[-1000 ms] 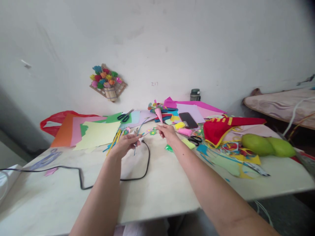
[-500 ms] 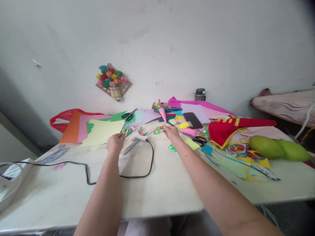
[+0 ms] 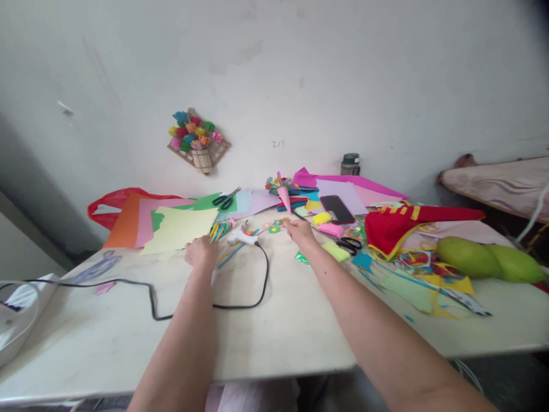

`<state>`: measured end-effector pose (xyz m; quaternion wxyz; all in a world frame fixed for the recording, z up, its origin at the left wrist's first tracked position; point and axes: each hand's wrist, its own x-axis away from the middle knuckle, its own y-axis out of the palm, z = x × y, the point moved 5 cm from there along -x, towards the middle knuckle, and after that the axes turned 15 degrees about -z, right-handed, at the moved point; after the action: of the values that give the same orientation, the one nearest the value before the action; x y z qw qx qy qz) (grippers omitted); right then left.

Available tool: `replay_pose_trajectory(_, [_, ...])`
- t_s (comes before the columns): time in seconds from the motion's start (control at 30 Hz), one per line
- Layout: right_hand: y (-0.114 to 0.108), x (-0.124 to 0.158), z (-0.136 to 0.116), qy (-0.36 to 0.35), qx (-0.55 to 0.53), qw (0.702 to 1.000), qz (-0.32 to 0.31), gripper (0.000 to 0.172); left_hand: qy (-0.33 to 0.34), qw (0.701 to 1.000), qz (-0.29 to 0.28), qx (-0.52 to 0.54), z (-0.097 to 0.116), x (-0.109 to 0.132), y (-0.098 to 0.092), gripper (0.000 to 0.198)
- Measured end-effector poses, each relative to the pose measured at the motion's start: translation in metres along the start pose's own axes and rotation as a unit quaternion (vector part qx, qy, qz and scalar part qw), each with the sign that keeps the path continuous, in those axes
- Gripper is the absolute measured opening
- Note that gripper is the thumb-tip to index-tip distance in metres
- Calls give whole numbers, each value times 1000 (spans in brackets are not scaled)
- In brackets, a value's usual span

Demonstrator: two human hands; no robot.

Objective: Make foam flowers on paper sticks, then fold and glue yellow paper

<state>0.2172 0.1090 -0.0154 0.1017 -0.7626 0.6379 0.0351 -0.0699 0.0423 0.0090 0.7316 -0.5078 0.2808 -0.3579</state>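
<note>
My left hand is low over the table beside the front edge of a pale yellow paper sheet. Its fingers curl downward and their tips are hidden. Just beyond it lies a bunch of coloured paper strips, next to a white glue gun with a black cord. My right hand is closed in a pinch at a row of small paper flowers; whatever is between its fingertips is too small to make out. Behind it stands a pink paper cone topped with small colourful flowers.
Scissors lie on coloured sheets at the back left. Around the right arm are a phone, black-handled scissors, red cloth, paper scraps and green fruit. The glue gun's cord runs under the left forearm.
My left hand has moved slightly down and its fingers have turned downward. My right hand stays at the paper flowers, almost unmoved.
</note>
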Motion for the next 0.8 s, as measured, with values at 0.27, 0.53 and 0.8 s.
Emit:
replay_pose_trajectory(0.27, [-9, 1, -8, -9, 86, 996, 31, 41, 42, 996, 58, 43, 21, 16, -14, 24])
replay_pose_trajectory(0.53, [26, 16, -27, -21, 255, 950, -178, 34, 96, 991, 13, 93, 44, 25, -2, 28])
replay_pose_trajectory(0.8, [44, 28, -28, 1, 424, 853, -304, 21, 121, 972, -7, 202, 41, 23, -3, 33])
